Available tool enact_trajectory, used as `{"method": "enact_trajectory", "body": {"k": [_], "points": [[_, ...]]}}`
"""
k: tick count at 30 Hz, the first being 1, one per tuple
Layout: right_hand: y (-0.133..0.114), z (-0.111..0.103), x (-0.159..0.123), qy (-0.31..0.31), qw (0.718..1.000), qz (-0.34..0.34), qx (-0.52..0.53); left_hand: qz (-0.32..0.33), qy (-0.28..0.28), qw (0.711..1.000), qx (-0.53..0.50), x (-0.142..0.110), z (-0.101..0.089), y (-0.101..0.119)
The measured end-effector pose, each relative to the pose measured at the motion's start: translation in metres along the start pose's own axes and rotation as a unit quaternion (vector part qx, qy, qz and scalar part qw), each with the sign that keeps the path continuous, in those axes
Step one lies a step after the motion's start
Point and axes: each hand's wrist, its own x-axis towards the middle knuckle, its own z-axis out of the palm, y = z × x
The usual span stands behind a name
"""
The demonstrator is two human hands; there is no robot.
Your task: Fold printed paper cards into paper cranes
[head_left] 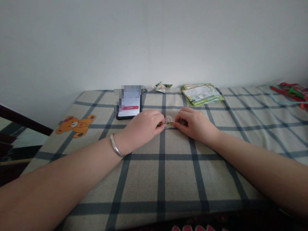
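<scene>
A small folded piece of printed paper (169,120), white, green and orange, lies between my two hands just above the checked tablecloth. My left hand (150,123), with a silver bangle at the wrist, pinches its left end between thumb and fingers. From the other side my right hand (190,122) grips the right end with thumb and bent fingers. Both ends of the paper are covered by the fingertips. Behind the hands sit folded paper pieces (160,87) of similar print. A stack of green and white printed leaflets (202,94) rests beyond my right hand.
A smartphone (130,106) with a lit, partly blurred screen lies beyond my left hand. An orange bear cutout (76,125) is at the left. Red and green items (292,91) lie at the far right. A pale wall (154,41) rises behind the checked tablecloth (178,179).
</scene>
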Motion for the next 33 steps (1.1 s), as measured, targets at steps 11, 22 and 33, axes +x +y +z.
{"method": "enact_trajectory", "body": {"k": [11,22,33], "points": [[-0.0010,-0.0011,0.0003,-0.002,1.000,0.008,-0.004,0.021,0.001,1.000,0.002,-0.0008,0.0004,-0.0047],[0.0012,-0.0036,-0.0019,0.012,1.000,0.022,-0.018,0.053,0.001,0.998,-0.026,-0.0038,0.0004,-0.0074],[0.0017,-0.0027,-0.0019,0.015,1.000,0.024,-0.012,0.059,0.009,0.998,-0.032,-0.0037,0.0018,-0.0066]]}}
